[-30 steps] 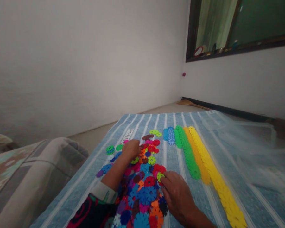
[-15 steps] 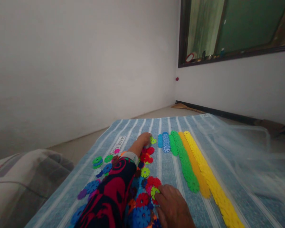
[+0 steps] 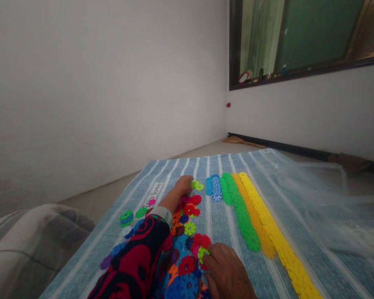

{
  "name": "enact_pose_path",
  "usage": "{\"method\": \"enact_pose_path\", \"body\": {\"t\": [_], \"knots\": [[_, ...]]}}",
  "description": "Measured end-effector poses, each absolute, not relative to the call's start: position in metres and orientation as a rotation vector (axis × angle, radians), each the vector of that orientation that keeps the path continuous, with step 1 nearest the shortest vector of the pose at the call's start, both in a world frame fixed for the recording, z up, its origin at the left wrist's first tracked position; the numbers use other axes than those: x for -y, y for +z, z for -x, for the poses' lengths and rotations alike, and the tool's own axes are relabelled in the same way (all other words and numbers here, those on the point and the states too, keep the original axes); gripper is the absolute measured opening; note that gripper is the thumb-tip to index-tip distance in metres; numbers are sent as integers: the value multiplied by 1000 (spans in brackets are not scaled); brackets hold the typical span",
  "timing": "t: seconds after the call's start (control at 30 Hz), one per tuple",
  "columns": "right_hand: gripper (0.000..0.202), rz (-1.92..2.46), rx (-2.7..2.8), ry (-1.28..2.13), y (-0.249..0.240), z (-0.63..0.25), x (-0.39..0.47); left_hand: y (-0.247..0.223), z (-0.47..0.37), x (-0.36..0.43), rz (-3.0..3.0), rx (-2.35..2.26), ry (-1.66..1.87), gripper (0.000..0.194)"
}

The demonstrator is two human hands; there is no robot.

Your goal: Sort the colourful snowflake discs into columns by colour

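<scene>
My left hand (image 3: 183, 185) reaches across the far part of the cloth. Its fingertips pinch at the edge of two overlapping yellow-green snowflake discs (image 3: 199, 187), the fingers partly hidden. Near the front, my right hand (image 3: 227, 270) is closed, with a yellow-green snowflake disc (image 3: 202, 253) at its fingertips. Between and below the hands lies a mixed heap of notched plastic discs, among them a red disc (image 3: 186, 265) and a large blue disc (image 3: 183, 286). My left sleeve covers part of the heap.
Rows of overlapping discs lie to the right: yellow (image 3: 283, 241), orange (image 3: 252, 209), green (image 3: 241, 216) and short blue (image 3: 217, 187). A clear plastic bag (image 3: 339, 207) rests on the right of the striped cloth (image 3: 137, 178). Grey fabric (image 3: 50, 232) sits at left.
My left hand has drawn back slightly left, and a second yellow-green disc now shows beside its fingers. My right hand keeps its place. The whole view has shifted a little.
</scene>
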State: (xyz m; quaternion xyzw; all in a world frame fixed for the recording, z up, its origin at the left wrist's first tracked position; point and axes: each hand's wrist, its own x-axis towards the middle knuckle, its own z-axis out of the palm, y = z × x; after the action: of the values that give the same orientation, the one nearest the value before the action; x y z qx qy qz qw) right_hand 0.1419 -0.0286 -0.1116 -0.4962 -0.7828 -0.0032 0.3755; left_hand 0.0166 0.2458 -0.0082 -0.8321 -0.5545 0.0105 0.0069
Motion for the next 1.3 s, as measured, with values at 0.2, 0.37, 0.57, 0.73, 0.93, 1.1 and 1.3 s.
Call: {"method": "enact_pose_path", "body": {"t": [0.2,0.37,0.57,0.73,0.93,1.1,1.3], "knots": [[24,1320,1964,2,-110,-136,29,-10,-28,-253,2643,1726,99,35],[24,1318,1944,4,-108,-135,29,-11,-23,-250,2616,1720,68,38],[21,1341,1949,19,-102,-136,30,-11,-25,-253,2616,1681,-9,48],[21,1350,1958,15,-103,-136,29,-14,-33,-260,2750,1593,55,46],[19,1363,1990,31,-105,-136,30,-14,-32,-263,2752,1608,71,45],[19,1355,1979,8,-107,-136,29,-8,-32,-257,2715,1640,44,46],[19,1368,1975,-8,-108,-135,28,-5,-42,-246,2768,1618,127,42]]}}
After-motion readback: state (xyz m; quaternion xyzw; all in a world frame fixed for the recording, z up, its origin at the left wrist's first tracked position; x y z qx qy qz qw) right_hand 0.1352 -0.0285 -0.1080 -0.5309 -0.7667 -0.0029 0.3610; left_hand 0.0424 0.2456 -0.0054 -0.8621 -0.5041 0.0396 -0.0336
